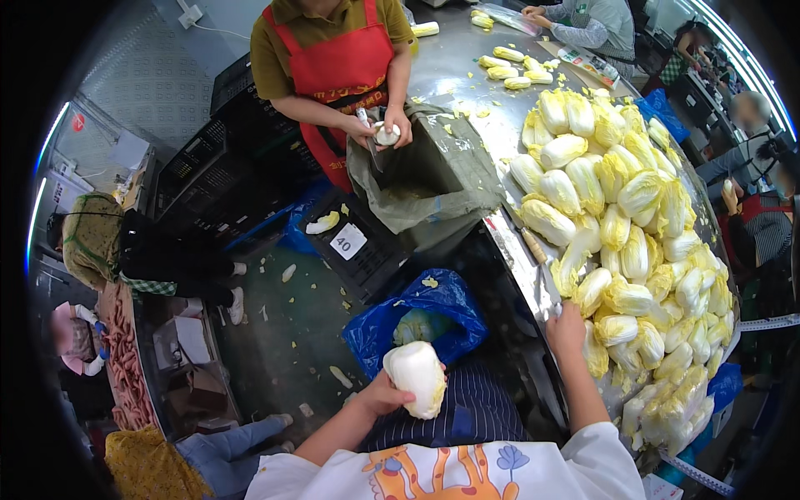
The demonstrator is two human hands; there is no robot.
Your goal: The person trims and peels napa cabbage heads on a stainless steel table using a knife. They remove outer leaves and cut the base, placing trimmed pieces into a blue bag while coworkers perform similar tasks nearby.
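My left hand (pixel 387 394) grips a trimmed napa cabbage (pixel 417 378), its white base tilted up and away from me, above my striped apron. At the edge of the metal table (pixel 450 56), my right hand (pixel 565 331) is closed around the pale handle of a knife (pixel 550 284), its blade pointing away from me. Just beyond that blade lies a wooden handle (pixel 534 245) of another tool. A large heap of napa cabbages (pixel 615 231) rises right beside my right hand. Below the held cabbage, a blue plastic bag (pixel 415 312) gapes, with pale green leaves inside.
Across from me, a person in a red apron (pixel 340 56) holds a knife and a cabbage over a lined bin (pixel 425 181). A black crate (pixel 353 244) with a numbered tag stands before the bag. Leaf scraps litter the floor (pixel 294 331). Other people work left and right.
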